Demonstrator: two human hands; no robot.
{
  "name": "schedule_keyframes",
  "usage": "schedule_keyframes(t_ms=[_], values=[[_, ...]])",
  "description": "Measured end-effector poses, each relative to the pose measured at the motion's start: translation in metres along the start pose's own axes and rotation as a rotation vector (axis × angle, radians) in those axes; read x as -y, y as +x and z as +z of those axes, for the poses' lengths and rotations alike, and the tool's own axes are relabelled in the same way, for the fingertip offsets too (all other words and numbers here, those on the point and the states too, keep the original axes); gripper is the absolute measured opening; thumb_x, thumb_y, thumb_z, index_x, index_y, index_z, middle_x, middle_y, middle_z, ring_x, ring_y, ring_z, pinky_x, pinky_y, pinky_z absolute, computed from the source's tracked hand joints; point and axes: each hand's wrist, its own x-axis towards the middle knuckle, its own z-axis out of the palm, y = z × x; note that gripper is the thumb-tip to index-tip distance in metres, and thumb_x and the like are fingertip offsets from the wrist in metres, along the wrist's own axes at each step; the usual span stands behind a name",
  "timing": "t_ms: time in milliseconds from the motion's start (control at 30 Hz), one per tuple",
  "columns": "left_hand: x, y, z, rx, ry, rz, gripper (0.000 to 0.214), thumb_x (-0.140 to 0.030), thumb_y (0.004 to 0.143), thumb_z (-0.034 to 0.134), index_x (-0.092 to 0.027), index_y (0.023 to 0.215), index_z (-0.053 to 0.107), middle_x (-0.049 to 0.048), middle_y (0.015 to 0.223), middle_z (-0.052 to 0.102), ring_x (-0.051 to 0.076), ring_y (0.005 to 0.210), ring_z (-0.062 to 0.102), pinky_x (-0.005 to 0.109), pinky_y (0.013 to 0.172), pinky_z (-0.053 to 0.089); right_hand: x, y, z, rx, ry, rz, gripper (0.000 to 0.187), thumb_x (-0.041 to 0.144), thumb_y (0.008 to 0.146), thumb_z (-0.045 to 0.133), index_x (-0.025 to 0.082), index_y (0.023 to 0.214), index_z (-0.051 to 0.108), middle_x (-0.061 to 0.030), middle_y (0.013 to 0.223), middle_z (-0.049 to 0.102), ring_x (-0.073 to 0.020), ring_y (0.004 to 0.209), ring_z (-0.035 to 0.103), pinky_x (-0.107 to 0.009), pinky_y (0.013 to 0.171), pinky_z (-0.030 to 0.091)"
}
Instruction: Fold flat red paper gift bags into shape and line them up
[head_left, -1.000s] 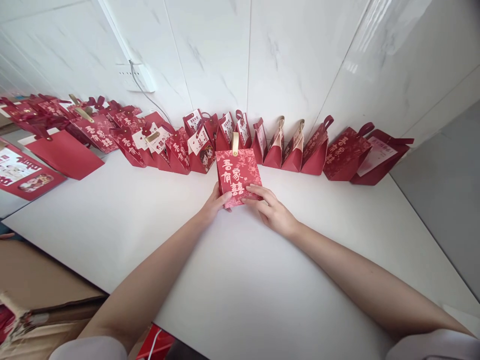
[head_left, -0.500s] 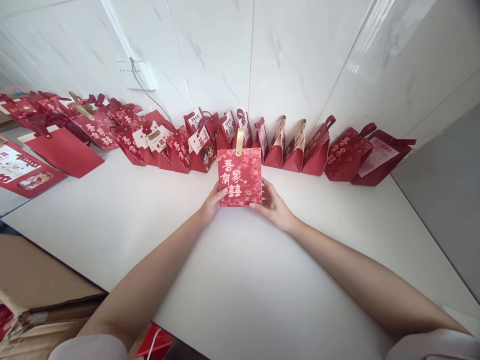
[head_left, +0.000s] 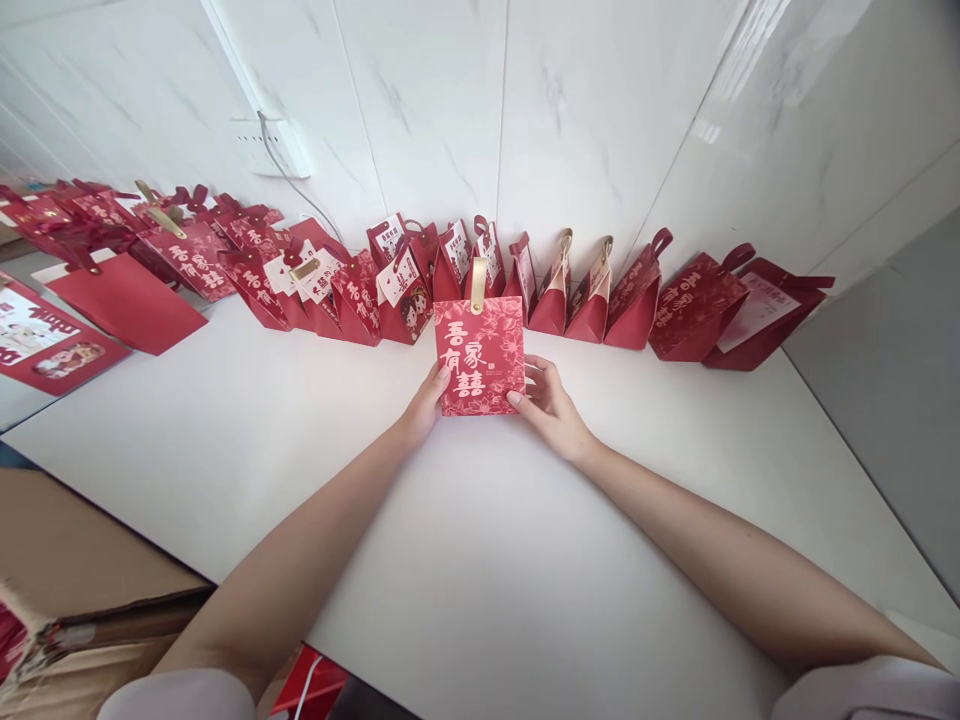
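A red gift box [head_left: 491, 345] with pink flowers, pale lettering and a gold strap handle stands upright before me, its printed face toward me. At its left edge my left hand [head_left: 429, 402] grips it, thumb on the front. My right hand [head_left: 556, 412] holds the lower right side, thumb on the front near the bottom corner and fingers curled behind. The box hides part of the fingers. Just behind it, a row of similar red gift boxes [head_left: 585, 318] stands along the wall.
More red gift boxes [head_left: 196, 262] crowd the left side of the white table [head_left: 480, 580]. A wall socket [head_left: 270, 148] with a grey cable sits behind them. An open cardboard box [head_left: 90, 540] is at lower left, and a red item [head_left: 311, 685] shows below the table's front edge.
My right thumb has shifted slightly up and right on the box front. My left thumb sits a little higher and nearer the edge. The box has barely moved.
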Motion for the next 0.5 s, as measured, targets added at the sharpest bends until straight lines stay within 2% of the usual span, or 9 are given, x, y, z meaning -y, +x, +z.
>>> schedule_keyframes(t_ms=[100,200,267,433,500], values=[[0.0015,0.0007,-0.0015,-0.005,0.019,0.018,0.054,-0.051,0.093,0.054,-0.025,0.14,0.05,0.0068,0.143,0.055,0.029,0.139,0.044,0.047,0.119,0.031,0.0003,0.0002,0.0008,-0.019,0.027,-0.037,0.03,0.047,0.09,0.066,0.028,0.101,0.045,-0.004,0.132,0.053,-0.0202,0.105,0.06,-0.038,0.088,0.053],[0.0011,0.0009,-0.0014,0.007,0.038,0.03,0.052,-0.05,0.093,0.054,-0.025,0.139,0.05,0.0069,0.147,0.051,0.03,0.139,0.043,0.048,0.118,0.031,-0.0022,0.0024,-0.001,0.013,-0.063,-0.071,0.03,0.051,0.092,0.061,0.025,0.086,0.047,-0.0032,0.109,0.058,-0.0202,0.099,0.058,-0.036,0.088,0.05],[0.0002,0.0005,-0.001,0.004,0.065,0.029,0.052,-0.05,0.092,0.055,-0.025,0.137,0.051,0.0072,0.147,0.05,0.03,0.138,0.044,0.048,0.117,0.033,-0.0031,0.0038,-0.0031,0.024,-0.151,-0.088,0.032,0.055,0.093,0.056,0.024,0.085,0.052,-0.0038,0.103,0.057,-0.0216,0.1,0.056,-0.038,0.093,0.048],[-0.0005,-0.0003,-0.0009,-0.027,0.092,0.009,0.053,-0.051,0.09,0.059,-0.026,0.136,0.052,0.0071,0.145,0.053,0.031,0.135,0.047,0.049,0.116,0.035,-0.0025,0.004,-0.0054,0.083,-0.252,-0.135,0.034,0.057,0.097,0.046,0.028,0.103,0.062,-0.0066,0.118,0.057,-0.0248,0.12,0.05,-0.044,0.111,0.035],[0.0004,0.0006,-0.0025,-0.033,0.078,0.01,0.054,-0.052,0.089,0.06,-0.026,0.136,0.053,0.0068,0.144,0.054,0.03,0.135,0.048,0.047,0.116,0.034,-0.0024,0.0042,-0.0051,0.087,-0.268,-0.139,0.036,0.059,0.097,0.044,0.028,0.1,0.063,-0.007,0.12,0.057,-0.0253,0.121,0.05,-0.044,0.112,0.035]])
